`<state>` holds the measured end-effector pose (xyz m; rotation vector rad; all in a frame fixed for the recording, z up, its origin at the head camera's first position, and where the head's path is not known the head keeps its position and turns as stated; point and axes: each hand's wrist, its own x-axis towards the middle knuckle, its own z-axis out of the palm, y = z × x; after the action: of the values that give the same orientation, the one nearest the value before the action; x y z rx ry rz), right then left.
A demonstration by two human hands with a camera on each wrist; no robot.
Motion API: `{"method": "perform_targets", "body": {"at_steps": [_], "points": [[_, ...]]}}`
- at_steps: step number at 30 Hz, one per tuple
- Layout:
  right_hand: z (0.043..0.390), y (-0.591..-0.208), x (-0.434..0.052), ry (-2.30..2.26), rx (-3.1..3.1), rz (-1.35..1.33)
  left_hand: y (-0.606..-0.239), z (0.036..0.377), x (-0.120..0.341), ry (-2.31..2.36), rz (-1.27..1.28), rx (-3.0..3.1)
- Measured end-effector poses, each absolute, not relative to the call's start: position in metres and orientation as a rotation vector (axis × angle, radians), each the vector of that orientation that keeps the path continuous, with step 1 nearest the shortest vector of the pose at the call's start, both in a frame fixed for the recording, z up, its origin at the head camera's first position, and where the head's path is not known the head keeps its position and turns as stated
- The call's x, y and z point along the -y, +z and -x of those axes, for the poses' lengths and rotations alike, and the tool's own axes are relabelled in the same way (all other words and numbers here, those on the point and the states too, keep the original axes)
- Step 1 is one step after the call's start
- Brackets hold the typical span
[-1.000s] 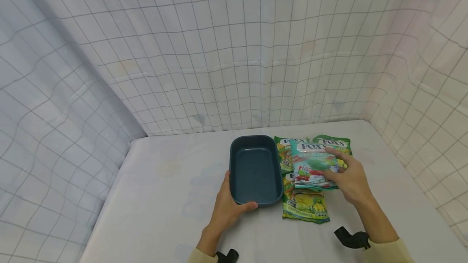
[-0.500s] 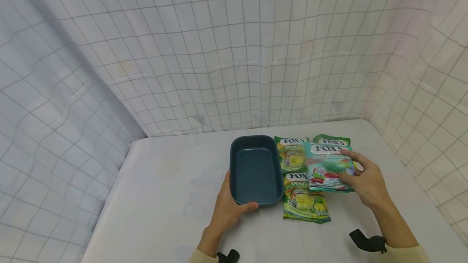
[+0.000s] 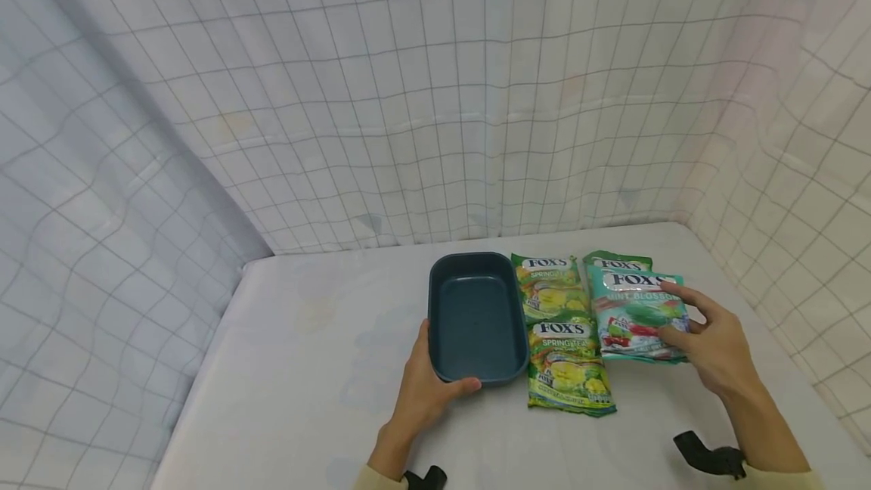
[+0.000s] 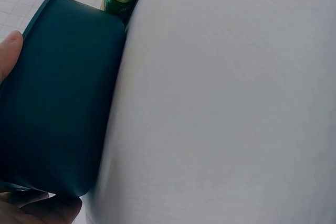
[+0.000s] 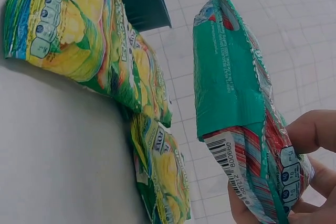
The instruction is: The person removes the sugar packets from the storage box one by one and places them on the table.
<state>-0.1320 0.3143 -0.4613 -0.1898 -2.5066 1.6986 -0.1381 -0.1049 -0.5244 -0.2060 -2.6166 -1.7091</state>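
My left hand (image 3: 423, 392) grips a dark blue rectangular container (image 3: 478, 380) by its near left corner, thumb across the near side and fingers along the left side. In the left wrist view the thumb and fingertips hold opposite ends of the container wall (image 4: 63, 93). My right hand (image 3: 717, 342) holds a teal Fox's Mint Blossom candy bag (image 3: 636, 312) by its right side. That bag is raised above the table in the right wrist view, its barcode underside (image 5: 226, 161) showing. It partly hides a green Fox's candy bag (image 3: 619, 259) behind it.
Two green-yellow Fox's Spring Tea candy bags lie right of the container: a far one (image 3: 551, 287) and a near one (image 3: 568, 369). The white table (image 3: 327, 369) stretches out on the left. Grid-patterned white curtains (image 3: 435, 134) enclose the back and sides.
My right hand has carried the mint candy bag to the right, uncovering the two Spring Tea bags beside the container. The left hand has stayed at the container's corner.
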Motion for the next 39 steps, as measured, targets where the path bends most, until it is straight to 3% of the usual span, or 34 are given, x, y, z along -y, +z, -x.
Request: {"method": "perform_targets", "body": {"at_steps": [39], "points": [[0.114,-0.526,-0.330,1.763,2.525,0.323,-0.522,0.138,0.105,-1.701,0.263,2.608]]}}
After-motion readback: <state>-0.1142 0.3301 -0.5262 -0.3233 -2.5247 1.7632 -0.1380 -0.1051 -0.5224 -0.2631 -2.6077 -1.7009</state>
